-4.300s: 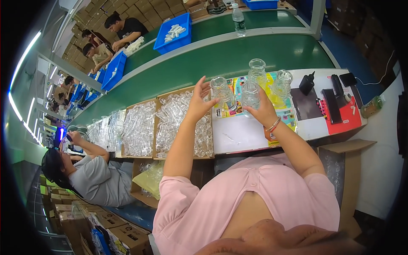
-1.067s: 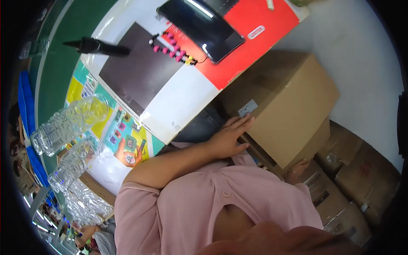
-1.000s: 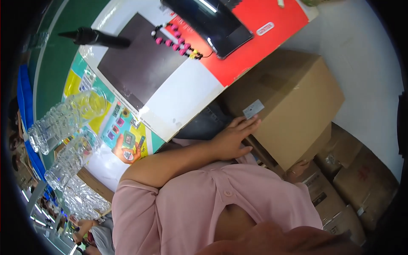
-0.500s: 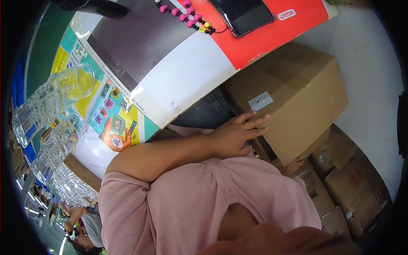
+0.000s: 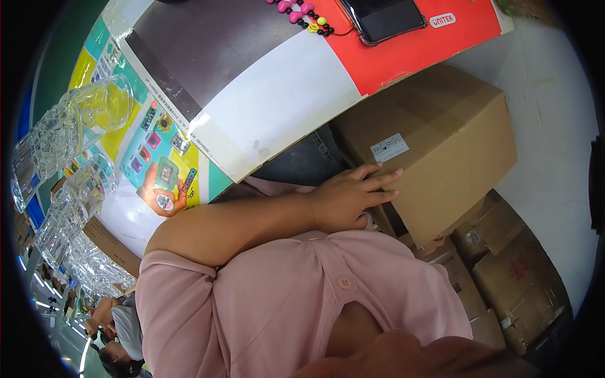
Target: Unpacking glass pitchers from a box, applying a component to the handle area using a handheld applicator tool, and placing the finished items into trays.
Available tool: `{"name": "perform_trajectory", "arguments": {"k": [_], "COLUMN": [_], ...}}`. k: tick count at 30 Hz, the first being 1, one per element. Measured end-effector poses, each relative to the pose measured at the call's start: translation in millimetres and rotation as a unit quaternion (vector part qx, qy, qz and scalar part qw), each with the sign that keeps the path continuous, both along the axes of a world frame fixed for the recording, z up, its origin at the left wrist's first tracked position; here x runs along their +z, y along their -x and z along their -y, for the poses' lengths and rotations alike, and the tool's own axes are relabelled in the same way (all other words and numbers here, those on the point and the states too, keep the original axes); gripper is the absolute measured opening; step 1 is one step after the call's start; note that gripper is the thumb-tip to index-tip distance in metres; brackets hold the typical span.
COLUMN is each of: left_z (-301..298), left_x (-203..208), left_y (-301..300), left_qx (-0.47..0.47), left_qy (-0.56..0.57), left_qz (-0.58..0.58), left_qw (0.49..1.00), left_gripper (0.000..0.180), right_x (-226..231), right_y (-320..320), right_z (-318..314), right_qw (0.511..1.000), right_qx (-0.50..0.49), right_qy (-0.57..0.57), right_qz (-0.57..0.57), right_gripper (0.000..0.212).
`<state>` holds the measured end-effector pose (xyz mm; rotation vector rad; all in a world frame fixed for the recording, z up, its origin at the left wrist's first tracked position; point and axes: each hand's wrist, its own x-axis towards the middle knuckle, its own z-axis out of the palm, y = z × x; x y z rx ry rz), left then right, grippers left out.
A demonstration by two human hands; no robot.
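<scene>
A closed brown cardboard box point(image 5: 454, 170) with a white label point(image 5: 389, 148) is tilted at the right of the head view, just in front of my body. My left hand point(image 5: 353, 195) reaches across my chest, its fingers spread and lying against the box's near edge below the label. Only a few fingertips of my right hand point(image 5: 435, 244) show, curled at the box's lower near corner. The rest of that hand and its arm are hidden by the box and my pink shirt.
The table point(image 5: 283, 107) bears a phone point(image 5: 384, 19) with a pink beaded strap point(image 5: 299, 12). Clear plastic packaging point(image 5: 69, 132) stacks at its left end. Cardboard boxes point(image 5: 517, 264) stand at lower right. A person point(image 5: 123, 327) is at lower left.
The table, phone and strap have shifted slightly up and right in the view, and the clear packaging slightly left. Both hands keep their places on the box.
</scene>
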<state>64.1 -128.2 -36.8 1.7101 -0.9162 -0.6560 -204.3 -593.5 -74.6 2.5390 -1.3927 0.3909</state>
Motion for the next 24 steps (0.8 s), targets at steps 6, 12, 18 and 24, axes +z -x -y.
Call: {"name": "perform_trajectory", "arguments": {"k": [6,12,18,24], "left_z": [0.6,1.7,1.6,0.2], "left_x": [-1.8,-0.7,-1.1,-1.0], "left_y": [-1.7,0.1,1.2,-4.4], "left_qx": [0.000,0.003,-0.001,-0.012], "left_qy": [0.002,0.007,-0.006,-0.013], "left_qz": [-0.009,-0.010,-0.006,-0.018], "left_qw": [1.000,1.000,1.000,1.000], "left_gripper": [0.068,0.069,0.069,0.068], "right_x": [21.6,49.0,81.3,116.8], "right_y": [3.2,13.4,23.1,26.8], "right_z": [8.5,16.4,23.7,26.8], "right_qw": [0.999,0.995,0.989,0.981], "right_qx": [0.035,0.067,0.098,0.127], "right_qy": [0.034,0.068,0.103,0.142], "right_qz": [-0.012,-0.022,-0.032,-0.037], "right_gripper": [0.051,0.050,0.050,0.049]}}
